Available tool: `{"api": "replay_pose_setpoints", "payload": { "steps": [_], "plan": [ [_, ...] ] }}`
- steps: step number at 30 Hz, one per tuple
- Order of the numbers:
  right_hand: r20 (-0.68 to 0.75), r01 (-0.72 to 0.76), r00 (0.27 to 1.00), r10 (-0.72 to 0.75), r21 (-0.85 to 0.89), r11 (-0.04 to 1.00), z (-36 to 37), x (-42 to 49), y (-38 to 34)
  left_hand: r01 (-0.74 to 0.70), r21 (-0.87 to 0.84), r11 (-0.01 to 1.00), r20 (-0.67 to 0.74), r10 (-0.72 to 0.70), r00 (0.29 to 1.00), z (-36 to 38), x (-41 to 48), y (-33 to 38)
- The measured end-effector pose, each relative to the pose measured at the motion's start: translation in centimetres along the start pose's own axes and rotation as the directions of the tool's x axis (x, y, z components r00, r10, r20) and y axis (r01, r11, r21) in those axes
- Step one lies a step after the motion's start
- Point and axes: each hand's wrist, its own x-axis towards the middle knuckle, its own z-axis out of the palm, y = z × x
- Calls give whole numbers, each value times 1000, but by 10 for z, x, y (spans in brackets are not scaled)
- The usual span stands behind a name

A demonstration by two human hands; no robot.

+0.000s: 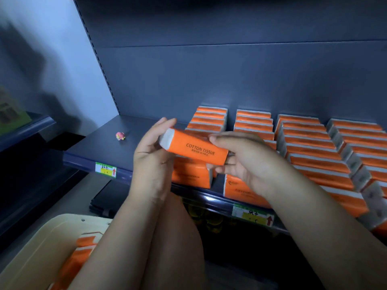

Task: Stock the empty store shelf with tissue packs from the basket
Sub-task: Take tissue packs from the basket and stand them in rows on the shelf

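The tissue pack (196,148) labelled COTTON TISSUE is held in the air over the front of the shelf (100,145). The right hand (245,158) grips its right end, fingers over the top and thumb beneath. The left hand (150,155) braces the white left end with nearly straight fingers, probably to square the pack before placement. Stocked rows (310,147) stand behind and right of the pack. A pink toy (120,136) sits left of the pack, and the basket (41,248) lies below-left, with orange packs remaining inside.
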Motion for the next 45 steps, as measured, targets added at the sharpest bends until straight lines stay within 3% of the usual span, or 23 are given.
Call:
{"api": "replay_pose_setpoints", "payload": {
  "steps": [2, 4, 7, 9, 12, 16, 21, 29, 34, 38, 45],
  "plan": [
    [-125, 88, 989, -76, 97, 991, -15, 3, 2, 3, 89, 996, -32, 0, 999, 19, 5, 5],
    [-132, 132, 985, -113, 150, 980, -22, 2, -6, 30, 111, 993, -75, -22, 997, 37, 20, 9],
    [-142, 158, 981, -129, 214, 964, -33, 5, -16, 189, 78, 979, -200, -170, 965, 64, 41, 22],
    [-173, 195, 971, -167, 157, 968, -43, 8, -18, 317, 149, 937, -253, -274, 928, 79, 58, 24],
    [-225, 257, 938, -264, -62, 964, -53, 15, -18, 394, 230, 890, -177, -360, 916, 101, 75, 17],
    [-350, 323, 867, -354, -145, 935, -63, 28, -9, 272, 346, 898, 2, -291, 957, 98, 78, -4],
    [-465, 290, 744, -479, -420, 860, -67, 50, -12, 162, 505, 848, 261, -329, 908, 85, 103, -7],
    [-403, 278, 647, -647, -666, 693, -47, 135, -45, 258, 421, 869, 214, -372, 903, 75, 183, -20],
    [-376, 234, 696, -612, -687, 688, -39, 182, -49, 302, 452, 839, 174, -415, 893, 65, 203, -35],
    [-386, 196, 760, -523, -631, 750, -34, 196, -51, 317, 419, 851, 171, -417, 893, 60, 204, -44],
    [-369, 143, 828, -422, -589, 796, -39, 199, -41, 317, 506, 802, 157, -447, 880, 53, 206, -49]
  ]
}}
